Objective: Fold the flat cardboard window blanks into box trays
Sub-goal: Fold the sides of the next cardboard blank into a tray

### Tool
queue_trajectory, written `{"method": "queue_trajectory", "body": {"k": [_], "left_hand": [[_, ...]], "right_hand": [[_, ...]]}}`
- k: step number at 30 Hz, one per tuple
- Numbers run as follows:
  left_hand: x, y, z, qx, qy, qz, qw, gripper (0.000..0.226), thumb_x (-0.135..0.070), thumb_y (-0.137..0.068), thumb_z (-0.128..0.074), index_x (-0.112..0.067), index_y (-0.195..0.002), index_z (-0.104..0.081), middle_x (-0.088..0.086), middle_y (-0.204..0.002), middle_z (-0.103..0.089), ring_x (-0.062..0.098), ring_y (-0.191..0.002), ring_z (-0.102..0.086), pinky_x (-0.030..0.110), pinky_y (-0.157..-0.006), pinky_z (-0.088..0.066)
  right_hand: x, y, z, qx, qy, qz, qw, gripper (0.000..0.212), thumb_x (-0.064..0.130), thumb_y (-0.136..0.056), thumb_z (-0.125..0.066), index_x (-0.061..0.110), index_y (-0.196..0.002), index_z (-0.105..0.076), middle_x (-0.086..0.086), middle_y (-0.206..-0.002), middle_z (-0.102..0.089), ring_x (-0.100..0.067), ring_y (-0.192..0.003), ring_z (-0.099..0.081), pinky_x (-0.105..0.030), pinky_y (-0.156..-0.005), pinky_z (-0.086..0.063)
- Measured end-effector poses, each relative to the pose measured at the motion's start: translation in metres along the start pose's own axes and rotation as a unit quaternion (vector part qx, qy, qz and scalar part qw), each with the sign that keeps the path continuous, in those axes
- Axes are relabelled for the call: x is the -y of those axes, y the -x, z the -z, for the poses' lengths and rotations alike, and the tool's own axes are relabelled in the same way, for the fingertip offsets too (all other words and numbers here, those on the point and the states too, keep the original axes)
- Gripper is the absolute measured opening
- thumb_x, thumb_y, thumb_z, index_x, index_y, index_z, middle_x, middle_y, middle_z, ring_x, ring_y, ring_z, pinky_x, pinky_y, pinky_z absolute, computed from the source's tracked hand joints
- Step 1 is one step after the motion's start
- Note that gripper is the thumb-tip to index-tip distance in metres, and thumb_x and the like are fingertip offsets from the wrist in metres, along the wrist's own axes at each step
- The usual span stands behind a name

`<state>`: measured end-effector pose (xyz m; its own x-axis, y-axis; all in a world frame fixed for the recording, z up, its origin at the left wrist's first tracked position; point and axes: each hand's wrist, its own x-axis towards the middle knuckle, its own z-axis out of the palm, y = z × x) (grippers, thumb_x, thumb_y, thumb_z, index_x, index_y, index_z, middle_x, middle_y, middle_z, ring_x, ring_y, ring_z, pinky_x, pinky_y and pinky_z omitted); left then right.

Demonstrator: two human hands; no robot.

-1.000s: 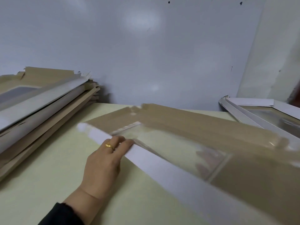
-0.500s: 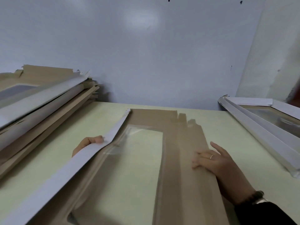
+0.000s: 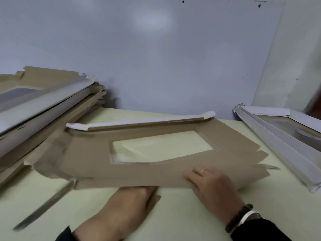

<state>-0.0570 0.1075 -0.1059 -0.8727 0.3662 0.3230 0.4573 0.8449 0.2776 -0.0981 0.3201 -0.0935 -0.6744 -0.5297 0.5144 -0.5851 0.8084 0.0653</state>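
Observation:
A flat cardboard window blank (image 3: 90,159) lies brown side up on the pale table (image 3: 173,214), with its clear film window (image 3: 161,146) in the middle. Its far flap (image 3: 139,121) stands folded up and shows a white face. My left hand (image 3: 128,207) reaches under the blank's near edge, which hides its fingers. My right hand (image 3: 213,186) rests on the near right part of the blank, fingers on top and thumb tucked at the edge, gripping it.
A tall slanted stack of flat blanks (image 3: 34,108) fills the left side. Folded white trays (image 3: 278,136) lie at the right edge of the table. A grey-white wall (image 3: 156,58) closes off the back.
The blank has turned from lengthwise to crosswise in front of me. My left hand moved from the far left flap to under the near edge, and my right hand came to the near edge.

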Motion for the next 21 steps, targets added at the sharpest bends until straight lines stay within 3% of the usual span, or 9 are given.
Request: {"method": "queue_trajectory", "body": {"k": [2, 4, 5, 7, 11, 13, 15, 17, 21], "left_hand": [[-0.012, 0.003, 0.008, 0.022, 0.003, -0.028, 0.999, 0.041, -0.041, -0.096, -0.037, -0.035, -0.136, -0.042, -0.011, -0.142, -0.043, 0.007, -0.129, -0.040, 0.016, -0.102, -0.032], [-0.022, 0.000, 0.020, 0.027, 0.010, -0.073, 0.997, 0.028, -0.037, -0.092, -0.042, -0.031, -0.111, -0.062, -0.011, -0.103, -0.067, 0.004, -0.091, -0.061, 0.015, -0.075, -0.046], [-0.024, 0.002, 0.022, -0.005, 0.006, -0.103, 0.995, 0.020, -0.033, -0.089, -0.044, -0.028, -0.098, -0.061, -0.010, -0.082, -0.065, 0.005, -0.072, -0.059, 0.015, -0.061, -0.044], [-0.028, 0.000, 0.026, -0.088, -0.030, -0.140, 0.986, 0.006, -0.028, -0.085, -0.046, -0.026, -0.089, -0.049, -0.007, -0.072, -0.052, 0.009, -0.064, -0.045, 0.018, -0.057, -0.033], [-0.009, -0.001, 0.014, -0.060, -0.118, -0.039, 0.990, 0.039, -0.037, -0.068, -0.072, -0.027, -0.105, -0.064, -0.004, -0.092, -0.059, 0.014, -0.085, -0.053, 0.026, -0.070, -0.030], [-0.001, -0.001, 0.014, 0.010, -0.168, 0.020, 0.986, 0.047, -0.052, -0.074, -0.061, -0.030, -0.116, -0.063, -0.001, -0.115, -0.063, 0.018, -0.107, -0.060, 0.027, -0.090, -0.036], [0.013, 0.001, 0.014, 0.066, -0.153, 0.092, 0.982, 0.062, -0.064, -0.084, -0.024, -0.039, -0.141, -0.032, -0.004, -0.151, -0.027, 0.013, -0.140, -0.024, 0.025, -0.111, -0.019], [0.035, 0.007, 0.013, 0.113, -0.130, 0.127, 0.977, 0.062, -0.064, -0.089, -0.023, -0.045, -0.144, -0.001, -0.013, -0.156, 0.007, 0.006, -0.142, 0.008, 0.026, -0.113, 0.002], [0.060, 0.019, 0.027, 0.157, -0.114, 0.151, 0.969, 0.087, -0.085, -0.067, -0.019, -0.047, -0.136, 0.019, -0.022, -0.150, 0.017, 0.003, -0.140, 0.014, 0.025, -0.114, 0.003]], "right_hand": [[0.011, -0.005, -0.006, 0.005, 0.017, 0.008, 1.000, 0.019, 0.017, -0.061, -0.060, 0.024, -0.074, -0.071, 0.006, -0.063, -0.061, -0.017, -0.052, -0.058, -0.019, -0.047, -0.046], [0.022, -0.008, -0.009, 0.012, 0.033, 0.014, 0.999, 0.032, 0.018, -0.065, -0.042, 0.026, -0.078, -0.070, 0.007, -0.066, -0.061, -0.015, -0.053, -0.057, -0.019, -0.047, -0.045], [0.027, -0.009, -0.010, 0.023, 0.030, 0.012, 0.999, 0.035, 0.018, -0.065, -0.038, 0.026, -0.079, -0.069, 0.007, -0.068, -0.061, -0.015, -0.054, -0.058, -0.020, -0.048, -0.046], [0.034, -0.012, -0.013, 0.034, 0.024, 0.020, 0.999, 0.036, 0.018, -0.066, -0.036, 0.026, -0.080, -0.068, 0.007, -0.071, -0.061, -0.016, -0.056, -0.057, -0.021, -0.049, -0.046], [0.038, -0.012, -0.013, 0.086, 0.011, 0.072, 0.994, 0.033, 0.018, -0.065, -0.050, 0.028, -0.091, -0.068, 0.012, -0.083, -0.064, -0.012, -0.068, -0.058, -0.019, -0.057, -0.046], [0.035, -0.012, -0.009, 0.130, -0.032, 0.068, 0.989, 0.038, 0.026, -0.065, -0.064, 0.036, -0.102, -0.067, 0.017, -0.101, -0.066, -0.007, -0.079, -0.063, -0.014, -0.068, -0.048], [0.029, -0.011, -0.005, 0.186, -0.054, 0.048, 0.980, 0.042, 0.035, -0.082, -0.056, 0.043, -0.123, -0.054, 0.016, -0.132, -0.052, -0.004, -0.110, -0.055, -0.015, -0.091, -0.040], [0.014, -0.005, -0.008, 0.226, -0.073, 0.038, 0.971, 0.046, 0.045, -0.097, -0.032, 0.045, -0.141, -0.022, 0.017, -0.153, -0.016, 0.000, -0.137, -0.019, -0.018, -0.108, -0.014], [-0.015, 0.014, -0.007, 0.250, -0.048, 0.022, 0.967, 0.057, 0.060, -0.092, -0.020, 0.047, -0.143, 0.000, 0.023, -0.150, 0.014, 0.004, -0.138, 0.011, -0.019, -0.111, 0.005]]}}
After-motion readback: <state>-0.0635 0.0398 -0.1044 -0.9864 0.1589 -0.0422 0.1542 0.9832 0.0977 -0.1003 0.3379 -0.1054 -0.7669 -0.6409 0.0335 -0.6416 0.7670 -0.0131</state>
